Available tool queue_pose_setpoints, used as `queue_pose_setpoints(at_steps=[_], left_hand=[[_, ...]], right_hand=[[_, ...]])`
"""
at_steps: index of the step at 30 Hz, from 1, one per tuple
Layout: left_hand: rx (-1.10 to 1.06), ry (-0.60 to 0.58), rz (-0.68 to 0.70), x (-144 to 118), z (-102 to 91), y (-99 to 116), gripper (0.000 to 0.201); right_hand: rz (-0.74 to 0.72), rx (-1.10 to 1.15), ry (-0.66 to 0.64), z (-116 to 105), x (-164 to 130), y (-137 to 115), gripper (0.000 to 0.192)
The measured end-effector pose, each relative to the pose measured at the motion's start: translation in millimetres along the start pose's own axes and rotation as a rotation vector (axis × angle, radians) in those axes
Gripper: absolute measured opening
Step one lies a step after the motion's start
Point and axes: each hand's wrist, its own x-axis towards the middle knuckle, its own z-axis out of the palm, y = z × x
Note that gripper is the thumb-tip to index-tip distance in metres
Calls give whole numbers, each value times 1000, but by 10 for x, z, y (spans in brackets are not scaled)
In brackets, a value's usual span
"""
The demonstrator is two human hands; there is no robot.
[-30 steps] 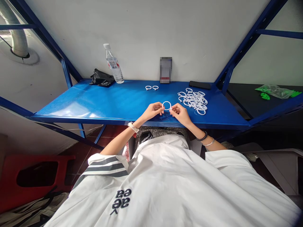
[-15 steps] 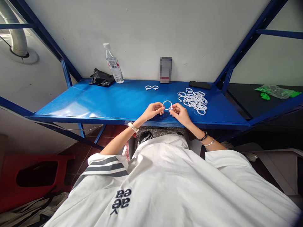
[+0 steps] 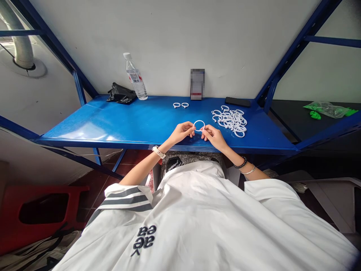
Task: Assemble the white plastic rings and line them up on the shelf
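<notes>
A white plastic ring is held up between my two hands, just above the front of the blue table. My left hand pinches its left side with closed fingers. On the opposite side, my right hand grips the ring's lower right, and the fingers hide that part of it. Beyond my hands, two similar rings lie side by side near the back. To the right of my right hand is a loose pile of white rings, some of them with a visible gap.
A water bottle and a crumpled black bag stand at the back left. A blurred box leans by the wall, and a black phone lies behind the pile. Blue frame bars rise at both sides.
My right hand's fingers have shifted slightly over the lower right of the ring, covering the small end that showed there. My left hand holds nearly the same place.
</notes>
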Motion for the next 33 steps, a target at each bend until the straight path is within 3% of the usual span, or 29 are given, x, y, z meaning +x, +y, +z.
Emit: queue_pose_setpoints(at_steps=[8, 21, 33], left_hand=[[28, 31, -22, -17, 13, 46, 49], [50, 49, -34, -11, 12, 28, 46], [-28, 37, -25, 3, -13, -59, 49]], right_hand=[[31, 8, -56, 11, 8, -5, 38], [34, 92, 50, -1, 30, 22, 44], [56, 158, 32, -2, 27, 43, 39]])
